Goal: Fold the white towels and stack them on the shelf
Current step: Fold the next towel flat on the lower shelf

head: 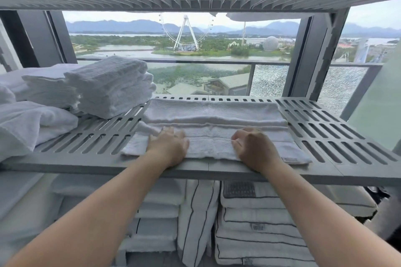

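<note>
Left hand: The left hand (pixel 168 147) lies flat with fingers straight, pressing on the near-left part of the towel — a hold that, by the look of it, pins the cloth so it cannot slide on the slats.
Right hand: The right hand (pixel 252 148) sits on the same towel a little to the right, fingers curled under; whether it pinches a fold or only rests its knuckles there cannot be told.
Towel: The white towel (pixel 217 112) lies lengthwise across the front middle of the shelf, doubled into a long band, its near edge close to the shelf's front lip.
Shelf: The slotted grey shelf (pixel 325 134) serves as the folding surface, probably because it sits within easy reach and the stack is close by.
Finished stack: A stack of folded towels (pixel 112 86) stands at the back left, apart from the towel in hand, with a flatter stack (pixel 50 91) just beside it — the open slats to the right leave room for more.
Waiting pile: Loose white towels (pixel 28 123) are heaped at the far left edge, apparently next in line.
Below: Striped linens (pixel 256 223) fill the lower level.
Beyond the glass: A Ferris wheel (pixel 185 32) rises over water outside the window.
Step in hand: Likely smoothing the band before a crosswise fold; the task looks partly done.
</note>
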The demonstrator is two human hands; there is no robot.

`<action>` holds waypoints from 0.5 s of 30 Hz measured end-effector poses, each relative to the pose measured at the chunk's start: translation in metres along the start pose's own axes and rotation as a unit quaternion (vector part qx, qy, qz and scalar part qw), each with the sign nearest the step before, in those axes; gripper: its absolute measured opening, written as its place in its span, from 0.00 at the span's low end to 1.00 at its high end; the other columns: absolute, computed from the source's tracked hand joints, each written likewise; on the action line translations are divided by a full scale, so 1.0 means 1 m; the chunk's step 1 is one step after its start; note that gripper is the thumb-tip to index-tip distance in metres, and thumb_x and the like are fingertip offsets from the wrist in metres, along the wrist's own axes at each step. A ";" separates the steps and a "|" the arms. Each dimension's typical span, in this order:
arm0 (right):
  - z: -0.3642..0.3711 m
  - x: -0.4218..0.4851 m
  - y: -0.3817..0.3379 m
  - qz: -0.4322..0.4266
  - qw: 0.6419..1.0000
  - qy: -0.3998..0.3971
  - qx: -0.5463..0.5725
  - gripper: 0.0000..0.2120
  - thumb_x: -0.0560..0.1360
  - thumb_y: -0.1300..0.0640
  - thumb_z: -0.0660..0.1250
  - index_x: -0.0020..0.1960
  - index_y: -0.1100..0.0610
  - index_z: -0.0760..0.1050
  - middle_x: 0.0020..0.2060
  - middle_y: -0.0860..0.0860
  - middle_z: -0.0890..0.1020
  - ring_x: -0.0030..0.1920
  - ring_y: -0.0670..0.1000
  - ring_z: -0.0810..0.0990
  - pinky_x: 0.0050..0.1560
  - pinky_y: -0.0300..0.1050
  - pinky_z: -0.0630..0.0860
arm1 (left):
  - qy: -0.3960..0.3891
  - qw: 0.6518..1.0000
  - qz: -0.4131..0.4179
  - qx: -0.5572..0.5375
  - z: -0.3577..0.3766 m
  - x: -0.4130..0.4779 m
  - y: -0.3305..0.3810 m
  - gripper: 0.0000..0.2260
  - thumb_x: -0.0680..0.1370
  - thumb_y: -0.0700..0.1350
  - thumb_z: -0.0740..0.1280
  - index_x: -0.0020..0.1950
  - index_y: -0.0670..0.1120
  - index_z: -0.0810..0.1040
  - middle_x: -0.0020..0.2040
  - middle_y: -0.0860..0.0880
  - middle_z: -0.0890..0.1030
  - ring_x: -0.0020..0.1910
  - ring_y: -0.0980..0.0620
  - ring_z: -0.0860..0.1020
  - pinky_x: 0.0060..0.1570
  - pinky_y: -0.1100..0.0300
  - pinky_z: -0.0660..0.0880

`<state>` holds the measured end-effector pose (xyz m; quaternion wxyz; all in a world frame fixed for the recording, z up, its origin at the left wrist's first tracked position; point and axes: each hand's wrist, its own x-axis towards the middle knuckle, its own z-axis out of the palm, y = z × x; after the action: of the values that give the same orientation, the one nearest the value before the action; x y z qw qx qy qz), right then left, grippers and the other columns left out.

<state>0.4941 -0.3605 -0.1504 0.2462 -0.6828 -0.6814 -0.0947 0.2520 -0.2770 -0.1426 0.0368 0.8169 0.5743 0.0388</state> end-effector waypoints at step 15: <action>-0.019 -0.047 0.001 0.026 0.993 -0.110 0.022 0.24 0.79 0.42 0.64 0.72 0.48 0.72 0.73 0.48 0.72 0.73 0.50 0.69 0.72 0.46 0.66 | 0.166 0.951 0.247 0.083 -0.011 -0.049 -0.062 0.12 0.82 0.44 0.62 0.60 0.52 0.83 0.57 0.53 0.82 0.52 0.49 0.82 0.49 0.52 0.80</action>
<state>0.4965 -0.4107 -0.1558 0.1868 -0.7008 -0.6884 0.0020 0.1766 -0.3021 -0.1389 -0.1372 0.9154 0.3538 0.1341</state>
